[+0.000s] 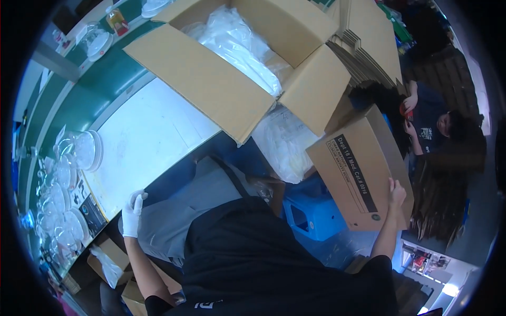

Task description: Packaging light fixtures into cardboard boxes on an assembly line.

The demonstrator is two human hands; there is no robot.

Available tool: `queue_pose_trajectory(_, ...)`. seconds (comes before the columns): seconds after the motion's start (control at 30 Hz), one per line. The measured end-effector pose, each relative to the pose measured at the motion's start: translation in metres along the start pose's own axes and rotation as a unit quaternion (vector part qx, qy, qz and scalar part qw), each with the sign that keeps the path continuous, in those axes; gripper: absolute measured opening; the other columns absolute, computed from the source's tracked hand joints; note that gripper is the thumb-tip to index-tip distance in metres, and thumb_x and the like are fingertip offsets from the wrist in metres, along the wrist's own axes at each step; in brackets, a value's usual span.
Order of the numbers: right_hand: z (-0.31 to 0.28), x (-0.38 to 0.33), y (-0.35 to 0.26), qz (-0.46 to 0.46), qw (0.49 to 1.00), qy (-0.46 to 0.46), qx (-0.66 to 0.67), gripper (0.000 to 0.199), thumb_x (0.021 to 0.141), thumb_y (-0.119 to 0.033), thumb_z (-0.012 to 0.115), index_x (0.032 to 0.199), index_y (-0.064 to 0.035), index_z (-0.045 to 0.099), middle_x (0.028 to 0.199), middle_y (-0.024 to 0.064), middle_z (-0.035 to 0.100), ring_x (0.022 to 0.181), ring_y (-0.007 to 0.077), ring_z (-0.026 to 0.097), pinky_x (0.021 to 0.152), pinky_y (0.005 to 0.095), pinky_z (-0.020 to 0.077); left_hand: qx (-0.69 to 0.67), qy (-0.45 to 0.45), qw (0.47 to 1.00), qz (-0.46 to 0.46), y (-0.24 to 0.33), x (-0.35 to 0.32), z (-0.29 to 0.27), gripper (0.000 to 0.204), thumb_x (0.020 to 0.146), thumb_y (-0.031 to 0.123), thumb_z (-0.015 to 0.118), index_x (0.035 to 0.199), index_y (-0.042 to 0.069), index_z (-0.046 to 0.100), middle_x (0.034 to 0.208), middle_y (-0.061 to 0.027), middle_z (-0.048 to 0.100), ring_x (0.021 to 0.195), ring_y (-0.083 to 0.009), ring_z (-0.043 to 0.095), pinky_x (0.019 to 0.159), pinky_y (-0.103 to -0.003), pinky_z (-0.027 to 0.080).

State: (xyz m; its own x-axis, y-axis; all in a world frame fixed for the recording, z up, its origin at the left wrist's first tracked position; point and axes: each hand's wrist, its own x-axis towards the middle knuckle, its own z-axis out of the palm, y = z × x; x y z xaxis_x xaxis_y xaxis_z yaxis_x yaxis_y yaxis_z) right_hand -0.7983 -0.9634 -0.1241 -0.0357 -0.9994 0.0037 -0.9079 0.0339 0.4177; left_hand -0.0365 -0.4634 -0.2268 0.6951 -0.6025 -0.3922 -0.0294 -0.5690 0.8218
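Observation:
My right hand (396, 195) grips the side edge of a brown cardboard box (345, 181) with a dark printed band, held tilted at my right. My left hand (132, 213), in a white glove, is over my left thigh beside the table's edge. Its fingers are loosely bent and a little apart, with nothing seen in them. Ahead of me a large open cardboard box (211, 79) has its flaps folded out. White plastic bags (237, 45) lie inside it. Another bundle of white plastic bags (284, 145) hangs between the two boxes.
A white tabletop (153, 131) runs along my left. Several clear round plastic domes (66, 195) line its far side. A blue plastic stool (313, 210) stands under the held box. Flattened cardboard (369, 37) is stacked at the far right, near another person (432, 126) holding something red.

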Motion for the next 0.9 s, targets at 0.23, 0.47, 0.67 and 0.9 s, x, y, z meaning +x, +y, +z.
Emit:
queue_pose_trajectory(0.23,0.115,0.018,-0.022,-0.160,0.958,-0.001,0.236,0.030,0.103,-0.022,0.051,0.125,-0.0115,0.070,0.118,0.0128,0.071,0.106,0.0308,0.068,0.092,0.0388,0.0526,0.149,0.002,0.989,-0.013,0.053,-0.034,0.009,0.034,0.101,0.029,0.058,0.119,0.003,0.070,0.115,-0.0129,0.072,0.108,-0.0196,0.067,0.096,-0.033,0.051)
queue_pose_trajectory(0.47,0.165,-0.004,0.003,-0.226,0.943,0.235,0.065,0.052,0.097,-0.058,0.055,0.073,-0.0158,0.074,0.057,0.0081,0.063,0.045,0.0282,0.056,0.043,0.0402,0.0422,0.130,0.016,0.991,0.003,0.052,-0.022,0.008,0.036,0.101,0.031,0.054,0.123,0.005,0.067,0.118,-0.0177,0.069,0.112,-0.0325,0.065,0.098,-0.039,0.049)
queue_pose_trajectory(0.67,0.151,0.011,-0.080,-0.364,0.893,0.225,0.140,0.048,0.096,-0.058,0.057,0.085,-0.0133,0.072,0.070,0.0132,0.064,0.060,0.0299,0.059,0.054,0.0411,0.0449,0.226,0.351,0.895,0.156,0.071,-0.002,-0.092,0.035,0.093,0.020,0.064,0.125,0.003,0.063,0.116,-0.0205,0.068,0.109,-0.0378,0.064,0.093,-0.043,0.050)
queue_pose_trajectory(0.9,0.105,0.014,-0.082,-0.447,0.861,0.201,0.138,0.049,0.095,-0.058,0.058,0.099,-0.0103,0.069,0.085,0.0191,0.066,0.077,0.0319,0.063,0.068,0.0421,0.0482,0.255,0.384,0.884,0.082,0.108,0.139,-0.188,0.053,0.091,0.035,0.065,0.134,0.005,0.057,0.134,-0.0198,0.059,0.119,-0.0345,0.060,0.102,-0.041,0.048)
